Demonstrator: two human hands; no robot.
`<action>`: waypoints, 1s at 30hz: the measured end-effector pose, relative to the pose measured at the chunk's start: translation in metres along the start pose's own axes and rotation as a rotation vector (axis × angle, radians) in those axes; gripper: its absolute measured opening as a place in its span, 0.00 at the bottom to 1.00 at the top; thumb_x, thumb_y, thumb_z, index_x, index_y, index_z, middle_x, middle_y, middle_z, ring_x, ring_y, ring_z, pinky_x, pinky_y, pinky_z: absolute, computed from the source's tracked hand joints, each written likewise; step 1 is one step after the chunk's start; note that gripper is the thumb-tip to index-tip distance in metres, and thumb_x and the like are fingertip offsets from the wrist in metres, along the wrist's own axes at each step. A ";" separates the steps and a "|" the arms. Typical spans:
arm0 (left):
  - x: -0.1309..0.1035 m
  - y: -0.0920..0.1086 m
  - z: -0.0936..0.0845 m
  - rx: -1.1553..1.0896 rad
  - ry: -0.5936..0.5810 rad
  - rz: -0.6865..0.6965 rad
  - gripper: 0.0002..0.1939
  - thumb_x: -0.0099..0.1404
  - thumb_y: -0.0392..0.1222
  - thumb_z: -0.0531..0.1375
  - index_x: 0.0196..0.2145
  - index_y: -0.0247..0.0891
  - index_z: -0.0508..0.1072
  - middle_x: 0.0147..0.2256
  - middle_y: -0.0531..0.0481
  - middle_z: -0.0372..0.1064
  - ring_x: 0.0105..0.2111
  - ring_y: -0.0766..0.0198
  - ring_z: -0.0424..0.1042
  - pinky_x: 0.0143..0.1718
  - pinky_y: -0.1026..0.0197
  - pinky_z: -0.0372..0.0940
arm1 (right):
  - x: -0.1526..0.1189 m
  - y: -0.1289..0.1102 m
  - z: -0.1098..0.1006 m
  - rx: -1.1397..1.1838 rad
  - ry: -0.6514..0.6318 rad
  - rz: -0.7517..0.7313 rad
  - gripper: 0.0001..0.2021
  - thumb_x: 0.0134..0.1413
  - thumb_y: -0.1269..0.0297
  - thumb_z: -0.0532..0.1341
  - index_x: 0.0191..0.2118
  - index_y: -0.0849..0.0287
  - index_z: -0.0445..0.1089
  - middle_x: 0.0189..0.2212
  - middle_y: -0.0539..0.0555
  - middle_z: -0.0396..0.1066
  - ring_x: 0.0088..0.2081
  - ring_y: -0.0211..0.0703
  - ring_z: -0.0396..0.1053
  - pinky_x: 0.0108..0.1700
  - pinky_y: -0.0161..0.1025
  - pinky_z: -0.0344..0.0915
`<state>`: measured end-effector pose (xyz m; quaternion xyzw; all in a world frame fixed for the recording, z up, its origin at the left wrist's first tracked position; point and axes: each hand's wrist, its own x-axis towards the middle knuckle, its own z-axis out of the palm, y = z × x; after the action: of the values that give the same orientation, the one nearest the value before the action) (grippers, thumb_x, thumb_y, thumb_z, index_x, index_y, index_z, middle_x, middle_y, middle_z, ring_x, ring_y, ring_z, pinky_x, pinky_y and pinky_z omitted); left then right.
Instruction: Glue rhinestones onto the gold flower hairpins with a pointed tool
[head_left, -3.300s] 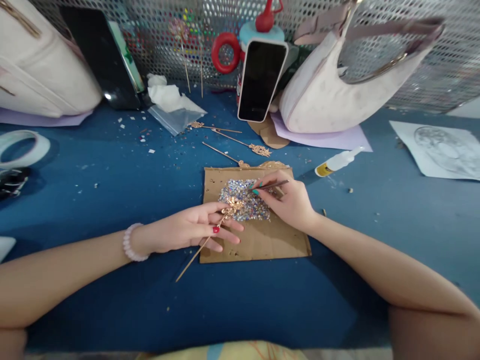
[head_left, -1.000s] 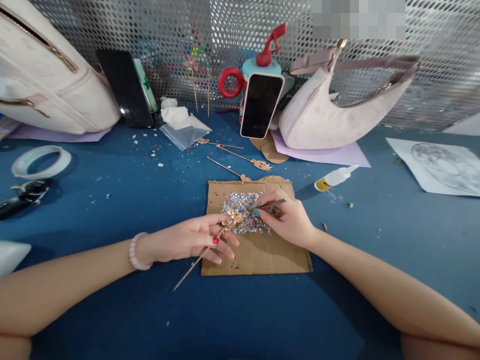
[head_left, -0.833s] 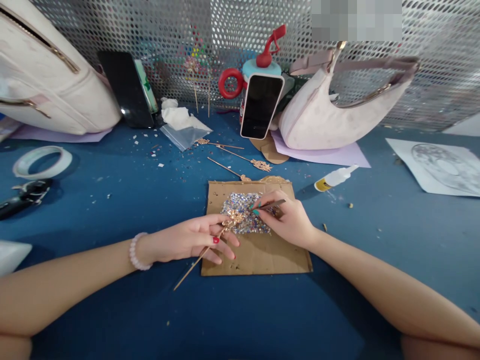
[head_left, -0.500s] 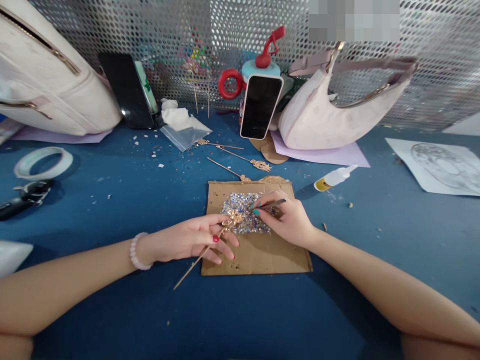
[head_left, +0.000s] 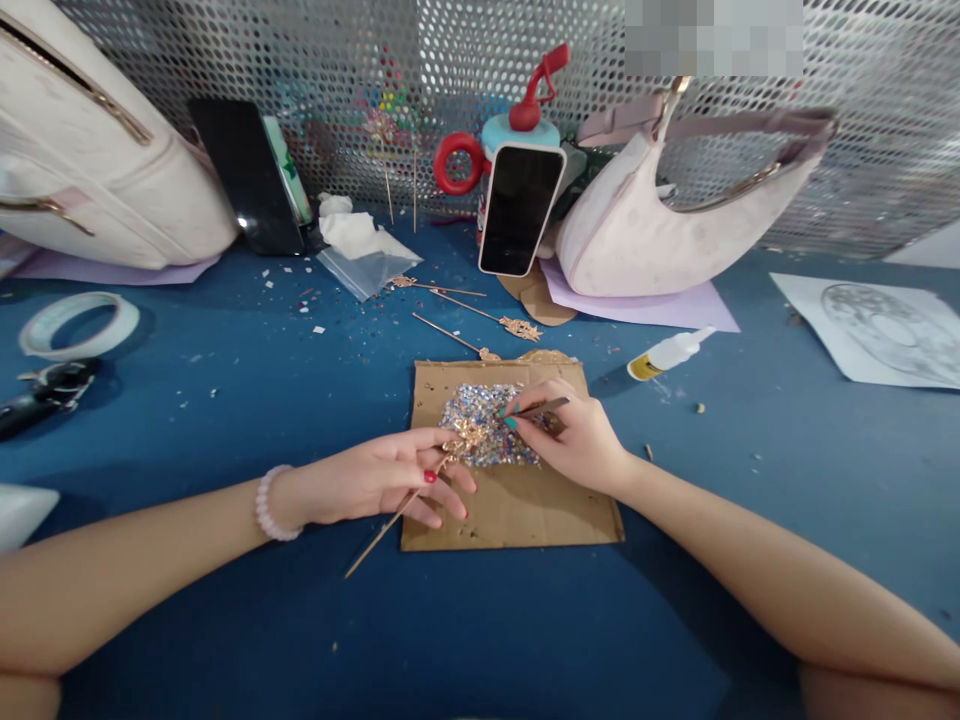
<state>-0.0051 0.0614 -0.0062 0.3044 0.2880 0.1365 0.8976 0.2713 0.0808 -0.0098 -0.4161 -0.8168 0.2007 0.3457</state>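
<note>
My left hand (head_left: 394, 475) pinches a gold hairpin (head_left: 381, 533) with an ornate head, its thin stick slanting down to the left. The ornate head lies over a patch of small glittering rhinestones (head_left: 480, 405) on a piece of cardboard (head_left: 540, 510). From the right, my right hand (head_left: 574, 440) grips dark metal tweezers (head_left: 546, 407), their tips down among the rhinestones close to the hairpin's head. Whether the tweezers hold a stone is too small to tell. Just beyond the cardboard lie several similar gold hairpins (head_left: 520, 328).
A glue bottle (head_left: 664, 357) lies right of the cardboard. Behind stand a phone (head_left: 523, 210) leaning on a cup (head_left: 495, 130), a pale handbag (head_left: 660, 235) and a dark phone (head_left: 247, 180). Leftward are a tape roll (head_left: 37, 345), a black tool (head_left: 52, 390) and a backpack (head_left: 112, 180).
Both hands keep almost the same pose, with the hairpin and the tweezers held as before. The whole view has shifted very slightly.
</note>
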 end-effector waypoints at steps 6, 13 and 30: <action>0.001 0.001 -0.001 -0.008 0.000 0.000 0.20 0.67 0.32 0.62 0.55 0.41 0.66 0.47 0.44 0.75 0.44 0.60 0.80 0.43 0.60 0.73 | 0.001 -0.002 0.000 0.025 -0.013 0.026 0.04 0.60 0.69 0.60 0.36 0.54 0.71 0.34 0.51 0.78 0.38 0.42 0.76 0.43 0.42 0.71; 0.001 0.002 0.002 -0.016 -0.003 -0.006 0.20 0.68 0.33 0.62 0.55 0.40 0.66 0.47 0.45 0.75 0.43 0.60 0.80 0.43 0.59 0.72 | 0.000 -0.001 0.000 0.011 -0.007 0.016 0.04 0.60 0.69 0.60 0.36 0.54 0.71 0.34 0.51 0.78 0.38 0.42 0.76 0.43 0.41 0.71; 0.001 0.003 0.001 -0.011 -0.016 -0.005 0.20 0.68 0.34 0.62 0.57 0.41 0.66 0.48 0.44 0.74 0.43 0.60 0.79 0.44 0.58 0.71 | -0.001 0.000 0.000 0.018 -0.012 0.010 0.02 0.60 0.67 0.60 0.37 0.53 0.70 0.34 0.51 0.78 0.38 0.42 0.76 0.43 0.42 0.71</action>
<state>-0.0041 0.0632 -0.0042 0.3000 0.2810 0.1335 0.9018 0.2718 0.0804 -0.0104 -0.4159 -0.8147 0.2124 0.3437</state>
